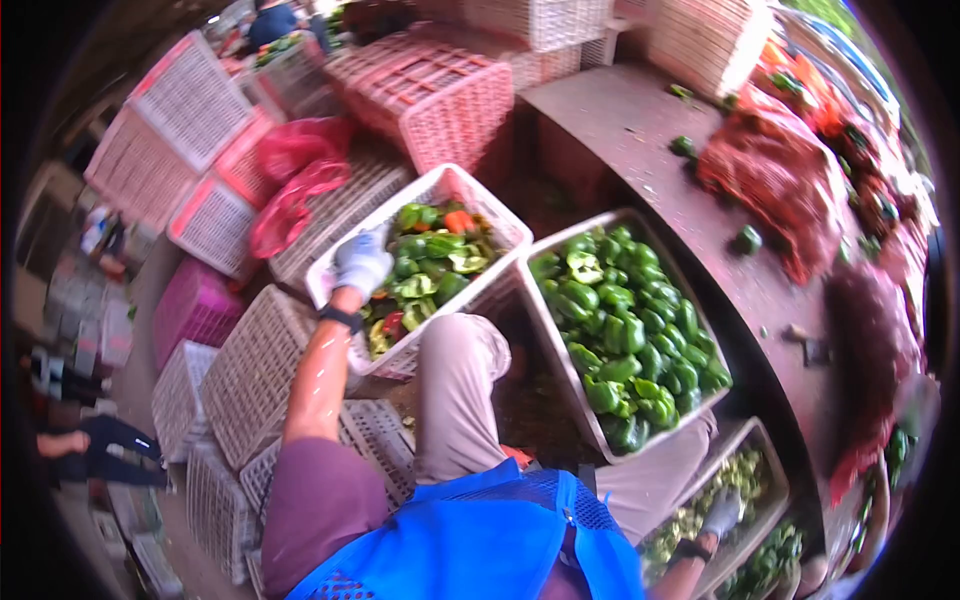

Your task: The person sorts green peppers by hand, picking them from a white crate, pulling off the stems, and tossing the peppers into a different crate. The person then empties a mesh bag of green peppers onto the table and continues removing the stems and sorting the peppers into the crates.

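My left hand [362, 262], in a pale glove with a dark wristband, is at the left side of a white crate [322, 270]. Cut and broken peppers [435, 265], mostly green with some orange and red, lie in this crate. Blur hides the left fingers. Down at the lower right, my right hand [722, 512], gloved too, reaches into a crate [768, 440] of pale green pepper scraps [685, 520]; its fingertips are hard to make out. Between them stands a crate [575, 395] filled with whole green peppers [625, 335].
Stacked pink and white crates [440, 100] stand behind and to the left. A reddish ledge [640, 110] curves along the right, bearing red mesh sacks [780, 180] and loose green peppers [745, 240]. Another person's dark-clothed legs [115, 450] show at the far left.
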`<move>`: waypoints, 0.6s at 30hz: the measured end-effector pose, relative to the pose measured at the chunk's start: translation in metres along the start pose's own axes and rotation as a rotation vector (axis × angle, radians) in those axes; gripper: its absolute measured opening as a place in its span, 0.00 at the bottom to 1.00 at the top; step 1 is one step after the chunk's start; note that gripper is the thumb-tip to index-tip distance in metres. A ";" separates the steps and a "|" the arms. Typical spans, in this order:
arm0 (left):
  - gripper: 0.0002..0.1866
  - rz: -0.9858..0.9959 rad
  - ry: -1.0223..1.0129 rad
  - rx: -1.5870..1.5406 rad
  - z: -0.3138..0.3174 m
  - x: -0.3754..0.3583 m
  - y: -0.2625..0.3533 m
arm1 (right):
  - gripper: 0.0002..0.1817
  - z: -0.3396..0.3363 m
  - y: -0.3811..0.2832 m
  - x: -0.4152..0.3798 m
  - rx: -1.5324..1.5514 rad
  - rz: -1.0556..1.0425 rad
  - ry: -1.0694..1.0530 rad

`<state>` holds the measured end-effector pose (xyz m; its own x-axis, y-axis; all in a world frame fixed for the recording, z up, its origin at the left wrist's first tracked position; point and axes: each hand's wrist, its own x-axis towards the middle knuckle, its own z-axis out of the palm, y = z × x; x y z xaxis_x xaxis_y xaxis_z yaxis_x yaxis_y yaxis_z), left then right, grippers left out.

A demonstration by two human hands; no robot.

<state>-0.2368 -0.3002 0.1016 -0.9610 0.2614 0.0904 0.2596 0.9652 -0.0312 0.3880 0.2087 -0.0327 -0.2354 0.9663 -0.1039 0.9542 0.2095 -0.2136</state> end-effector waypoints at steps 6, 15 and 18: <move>0.24 0.591 0.178 -0.469 -0.042 -0.031 0.149 | 0.19 0.011 0.011 0.010 -0.058 -0.099 0.230; 0.21 0.483 -0.799 -1.380 0.039 -0.015 0.341 | 0.17 -0.034 -0.010 -0.011 0.136 -0.023 0.106; 0.21 0.207 -1.286 -2.042 0.051 -0.005 0.336 | 0.17 -0.052 -0.026 -0.013 0.136 -0.015 0.054</move>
<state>-0.1492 0.0224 0.0397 -0.2775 0.9387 -0.2044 -0.7062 -0.0551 0.7059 0.3762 0.1981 0.0251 -0.2354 0.9707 -0.0484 0.9161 0.2050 -0.3447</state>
